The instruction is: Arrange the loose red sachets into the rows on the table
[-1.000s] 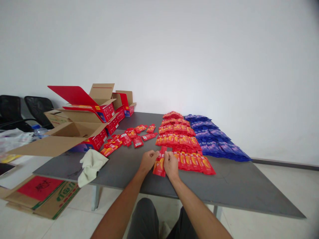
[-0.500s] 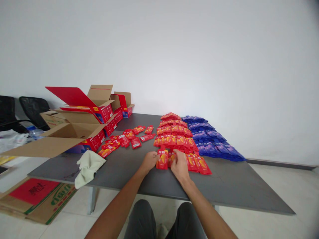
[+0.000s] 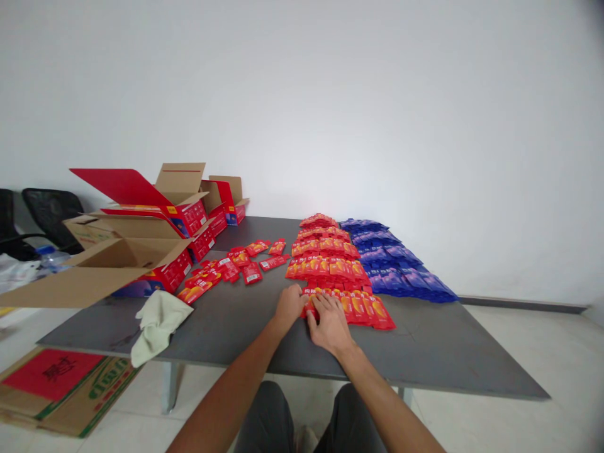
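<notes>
A front row of overlapping red pouches (image 3: 361, 308) with orange fruit pictures lies flat on the dark table. At its left end, my left hand (image 3: 289, 304) is closed with the fingertips at the edge of the leftmost red pouch (image 3: 309, 307). My right hand (image 3: 329, 324) rests over that pouch and its neighbour, fingers stretched out and pressing on top, thumb lower down. Parts of these pouches are hidden under the right hand. Behind stand further rows of red pouches (image 3: 325, 267), stacked in layers toward the wall.
Rows of blue-purple pouches (image 3: 408, 283) lie right of the red ones. Loose red pouches (image 3: 251, 273) are scattered to the left. Open red cartons (image 3: 172, 272) and a pale cloth (image 3: 159, 321) occupy the table's left side. Flattened cardboard (image 3: 70, 393) lies on the floor.
The leftmost pouch has moved right against the front row, with my left hand following it. My right hand has come down flat over the pouches. The view has shifted slightly right.
</notes>
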Demonstrator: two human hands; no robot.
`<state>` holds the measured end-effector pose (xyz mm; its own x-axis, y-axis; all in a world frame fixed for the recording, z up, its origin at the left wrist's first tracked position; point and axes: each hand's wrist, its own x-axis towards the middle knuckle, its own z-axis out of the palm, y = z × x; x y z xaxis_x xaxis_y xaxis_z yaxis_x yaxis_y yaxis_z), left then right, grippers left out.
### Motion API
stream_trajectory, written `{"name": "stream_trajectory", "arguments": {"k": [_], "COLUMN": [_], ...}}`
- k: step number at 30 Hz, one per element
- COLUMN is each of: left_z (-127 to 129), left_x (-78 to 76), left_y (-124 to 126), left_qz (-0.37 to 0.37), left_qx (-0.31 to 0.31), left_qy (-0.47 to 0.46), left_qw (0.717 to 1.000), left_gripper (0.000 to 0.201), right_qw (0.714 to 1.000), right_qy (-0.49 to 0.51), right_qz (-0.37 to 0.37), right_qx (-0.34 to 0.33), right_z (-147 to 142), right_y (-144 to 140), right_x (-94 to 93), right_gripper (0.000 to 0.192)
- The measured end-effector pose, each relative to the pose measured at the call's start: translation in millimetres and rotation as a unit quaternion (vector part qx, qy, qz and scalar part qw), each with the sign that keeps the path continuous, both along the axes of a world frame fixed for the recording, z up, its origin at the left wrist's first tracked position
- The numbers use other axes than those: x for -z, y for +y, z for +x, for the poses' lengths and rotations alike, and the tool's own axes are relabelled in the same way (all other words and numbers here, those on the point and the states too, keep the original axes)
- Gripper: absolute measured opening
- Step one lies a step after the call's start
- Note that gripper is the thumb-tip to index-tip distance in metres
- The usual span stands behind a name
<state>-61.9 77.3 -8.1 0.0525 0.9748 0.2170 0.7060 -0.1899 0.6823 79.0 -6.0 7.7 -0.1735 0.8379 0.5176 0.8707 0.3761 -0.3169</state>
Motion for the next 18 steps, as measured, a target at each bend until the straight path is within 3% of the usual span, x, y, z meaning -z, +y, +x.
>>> {"name": "stream_trajectory", "arguments": {"k": [4,12,18], "left_z": [-1,0,1], "left_x": [1.0,5.6,-0.1], "left_y": [-9,-18,-26], "left_qz": [0.014,0.049,0.049], "left_qx": [0.011,0.035,0.038], "left_qy": [0.061,0.084,0.147], "left_qw": [0.998,0.995,0.987], "left_gripper": [0.014,0.025,0.031], "right_qw": [1.0,0.999,0.998], "right_qy": [-0.015,-0.028,-0.036], "right_qz": [-0.002,0.002,0.001], "right_qx": [0.009,0.022,0.044], "right_z": [-1,-3,-5], "right_y": [0,0,-2], "right_x": [1.2,4.0,0.2], "right_gripper": [0.037,0.038,0.038]}}
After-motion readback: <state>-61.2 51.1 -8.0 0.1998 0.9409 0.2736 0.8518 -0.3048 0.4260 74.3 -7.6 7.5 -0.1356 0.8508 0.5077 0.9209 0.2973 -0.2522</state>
